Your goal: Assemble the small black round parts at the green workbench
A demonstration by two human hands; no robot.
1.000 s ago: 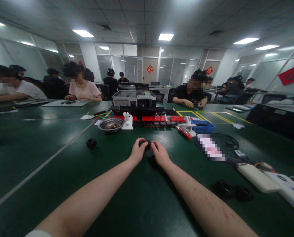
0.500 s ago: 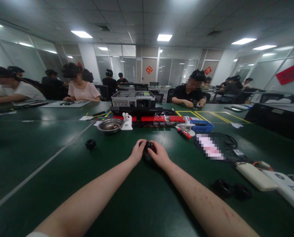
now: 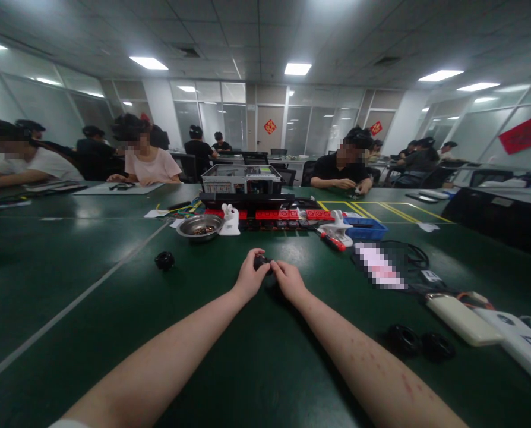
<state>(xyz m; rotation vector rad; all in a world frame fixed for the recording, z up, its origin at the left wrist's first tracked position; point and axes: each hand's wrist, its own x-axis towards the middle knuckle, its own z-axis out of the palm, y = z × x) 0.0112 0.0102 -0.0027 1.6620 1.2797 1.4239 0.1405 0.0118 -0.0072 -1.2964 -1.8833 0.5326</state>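
A small black part is held just above or on the table, near the middle of the view; which of the two cannot be told. It is gripped by the left hand, whose thumb and fingers are closed around it, so that much of its shape is hidden. Its right edge is met by the fingertips of the right hand, which are drawn close together; whether the part is also pinched there cannot be told. Both forearms are stretched forward over the green surface.

To the left, well apart from the hands, a single black ring is seen on the table. Near the right forearm, two more black rings are set side by side: a nearer ring and a farther ring. Beyond these, a cream slab and a white box are placed at the right.

Ahead of the hands, a metal bowl is seen with small pieces in it, and a white stand is placed just beside it. Farther right, a red-handled tool is laid near a blue tray. Behind them, a metal case is seen. Across the table, a person in pink and a person in black are seated.
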